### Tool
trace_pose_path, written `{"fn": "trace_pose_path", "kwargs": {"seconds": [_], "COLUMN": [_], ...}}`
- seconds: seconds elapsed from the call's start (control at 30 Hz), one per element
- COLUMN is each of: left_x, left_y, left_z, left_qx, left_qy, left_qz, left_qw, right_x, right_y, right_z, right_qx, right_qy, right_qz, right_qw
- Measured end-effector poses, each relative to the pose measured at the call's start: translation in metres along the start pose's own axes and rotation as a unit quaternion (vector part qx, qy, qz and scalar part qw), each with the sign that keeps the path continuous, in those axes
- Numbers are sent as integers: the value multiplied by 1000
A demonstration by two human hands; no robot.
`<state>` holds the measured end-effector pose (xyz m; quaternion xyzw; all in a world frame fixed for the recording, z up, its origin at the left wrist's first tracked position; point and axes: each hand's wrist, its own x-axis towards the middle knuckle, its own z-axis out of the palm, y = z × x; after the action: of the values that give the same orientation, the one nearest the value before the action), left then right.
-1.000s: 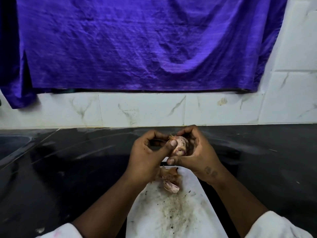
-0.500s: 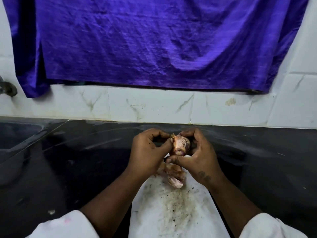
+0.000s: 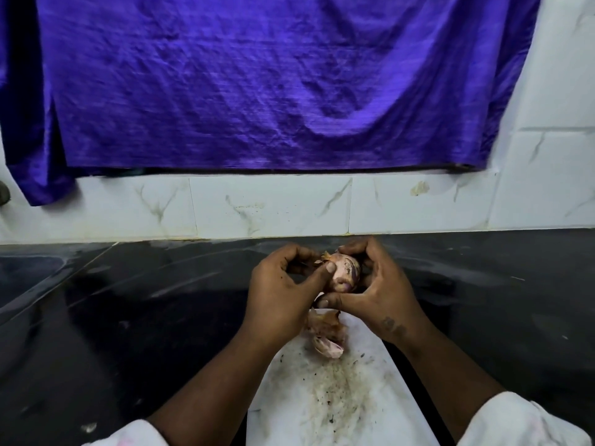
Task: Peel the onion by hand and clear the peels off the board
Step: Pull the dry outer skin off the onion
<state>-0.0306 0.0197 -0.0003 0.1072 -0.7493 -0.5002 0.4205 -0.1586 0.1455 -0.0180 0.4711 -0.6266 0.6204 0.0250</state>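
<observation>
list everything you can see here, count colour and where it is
onion: one, pinkish purple, partly peeled, held in both hands above the board's far end
onion peels: one small pile, tan and pink, on the far part of the board
cutting board: one, white, flecked with dark bits, on the counter nearest the camera
counter: one, glossy black, across the lower half
cloth: one, purple, hanging over the wall
wall tiles: several, white with marbling, behind the counter
sleeves: two, white, bottom corners
left hand: thumb on the onion
right hand: cupping the onion
</observation>
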Motion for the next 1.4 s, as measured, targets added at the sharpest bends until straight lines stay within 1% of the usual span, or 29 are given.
{"fn": "trace_pose_path", "kwargs": {"seconds": [0.1, 0.17, 0.33, 0.43, 0.57, 0.67, 0.73, 0.8, 0.9, 0.93, 1.0, 1.07, 1.17, 1.33, 1.4], "left_x": [0, -1, -3, -4, -5, -5, -4, -3, -2, -3, -3, -2, -2, -4, -5], "left_y": [0, 1, 4, 5, 6, 5, 4, 3, 5, 6, 6, 5, 6, 11, 12], "left_z": [0, 0, 1, 1, 1, 1, 2, 3, 4, 5, 5, 5, 4, 3, 2], "left_qx": [-18, -14, 79, 112, 141, 147, 117, 37, -78, -92, -84, -67, -96, -169, -174], "left_qy": [18, 21, 41, 45, 56, 59, 50, 35, 6, -3, -12, -7, 2, -20, -38], "left_qz": [-38, -37, 31, 63, 82, 66, 43, 5, -45, -48, -36, -26, -41, -62, -65], "left_qw": [999, 999, 996, 991, 985, 985, 991, 999, 996, 995, 996, 997, 995, 983, 982], "right_x": [-1, -2, -1, -1, -1, -1, 1, 2, 3, 3, 3, 2, 2, 5, 6], "right_y": [-2, -3, -2, 1, 3, 3, 5, 8, 11, 11, 11, 10, 10, 4, 1], "right_z": [2, 3, 2, 2, 3, 3, 2, 0, -2, -3, -3, -3, -3, -8, -10], "right_qx": [-40, -49, -57, -56, -57, -64, -59, -20, 43, 44, 30, 21, 32, 140, 174], "right_qy": [-16, -14, -5, -3, 1, 6, 10, 10, 7, 5, 4, 3, -3, 17, 14], "right_qz": [-40, -55, -71, -71, -79, -90, -77, -48, -20, -17, -15, -16, -13, 11, 9], "right_qw": [998, 997, 996, 996, 995, 994, 995, 999, 999, 999, 999, 1000, 999, 990, 985]}}
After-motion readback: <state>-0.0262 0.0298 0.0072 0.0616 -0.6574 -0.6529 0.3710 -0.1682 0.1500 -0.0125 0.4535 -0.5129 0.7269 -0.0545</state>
